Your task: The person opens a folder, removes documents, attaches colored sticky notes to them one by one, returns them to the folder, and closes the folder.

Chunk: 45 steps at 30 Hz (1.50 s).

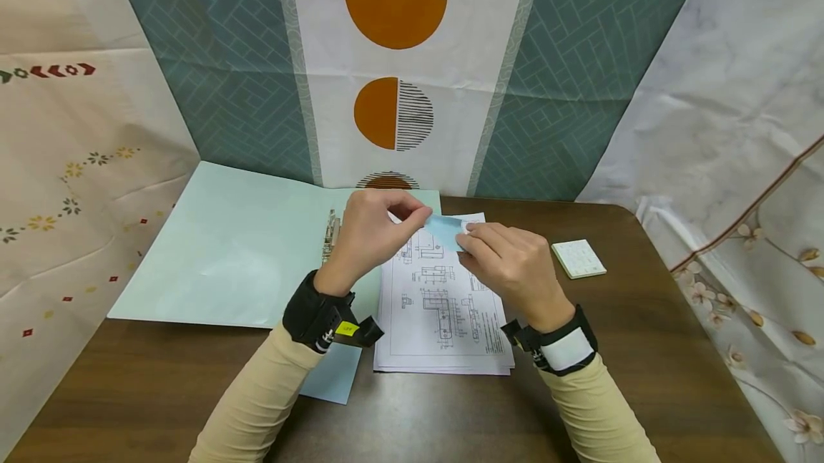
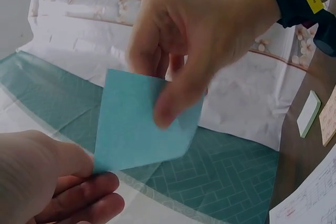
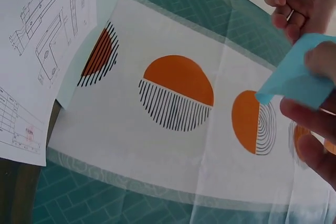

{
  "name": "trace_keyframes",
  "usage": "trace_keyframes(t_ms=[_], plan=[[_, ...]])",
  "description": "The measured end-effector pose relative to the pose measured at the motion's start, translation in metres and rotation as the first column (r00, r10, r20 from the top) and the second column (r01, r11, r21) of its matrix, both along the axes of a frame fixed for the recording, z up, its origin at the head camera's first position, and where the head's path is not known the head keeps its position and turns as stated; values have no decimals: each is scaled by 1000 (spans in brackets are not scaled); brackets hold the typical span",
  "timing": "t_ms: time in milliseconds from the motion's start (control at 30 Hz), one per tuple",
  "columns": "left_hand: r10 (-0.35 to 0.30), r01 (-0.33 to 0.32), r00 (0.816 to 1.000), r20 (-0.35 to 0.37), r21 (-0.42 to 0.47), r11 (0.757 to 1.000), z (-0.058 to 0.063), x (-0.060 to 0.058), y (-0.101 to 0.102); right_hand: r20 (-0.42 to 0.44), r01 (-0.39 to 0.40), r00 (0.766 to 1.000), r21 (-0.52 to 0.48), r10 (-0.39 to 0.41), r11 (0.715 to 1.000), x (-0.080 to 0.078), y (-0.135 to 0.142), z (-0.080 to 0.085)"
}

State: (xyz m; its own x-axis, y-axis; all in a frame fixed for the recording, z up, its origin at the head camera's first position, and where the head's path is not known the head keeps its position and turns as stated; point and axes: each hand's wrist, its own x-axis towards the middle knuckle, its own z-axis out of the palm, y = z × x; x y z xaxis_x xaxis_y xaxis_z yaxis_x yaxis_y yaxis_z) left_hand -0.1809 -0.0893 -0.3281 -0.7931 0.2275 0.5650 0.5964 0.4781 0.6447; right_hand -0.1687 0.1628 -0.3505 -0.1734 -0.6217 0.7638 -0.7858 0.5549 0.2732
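A small blue sticky note is held up between both hands, above the printed sheets. My left hand pinches one corner of it between thumb and fingers. My right hand grips the opposite side, its thumb lying across the face of the note in the left wrist view. Seen in the right wrist view, the note bends a little. Below the hands lies a stack of white sheets with technical drawings, partly hidden by the hands.
An open pale-green folder with a metal clip lies under and left of the sheets. Blue paper shows below my left wrist. A small pad of notes sits on the brown table at right. Patterned cloths hang behind.
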Motion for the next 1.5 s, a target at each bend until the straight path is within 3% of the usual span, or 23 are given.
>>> trace_keyframes(t_ms=[100,167,267,333,433,767,933,1000,1267,1500], plan=[[24,-24,1000,4,11,1000,-1,-3,-4,68,-76,994,-145,87,986,-4,4,1],[33,-34,999,13,23,999,-3,-7,-7,123,-95,983,-278,134,956,-6,7,2],[28,-30,999,41,36,999,-6,-12,-12,221,-58,961,-430,167,901,-10,11,1],[17,-19,998,66,40,999,-8,-14,-13,278,-10,947,-467,157,884,-11,13,0],[-4,-1,995,99,53,999,-10,-14,-13,347,38,927,-469,144,882,-13,15,-2],[-82,75,987,139,53,996,-11,-12,-4,474,140,881,-298,19,944,-11,12,-6],[-102,95,979,174,45,994,-12,-12,-1,497,187,867,-262,-34,947,-10,10,-5],[-91,87,977,195,27,996,-14,-13,0,521,213,852,-240,-59,947,-10,11,-5],[7,29,956,294,-118,993,-23,-16,3,646,271,750,-99,-145,958,-14,13,-10],[47,73,903,427,-260,963,-38,-24,8,788,260,592,12,-169,965,-22,18,-18]])
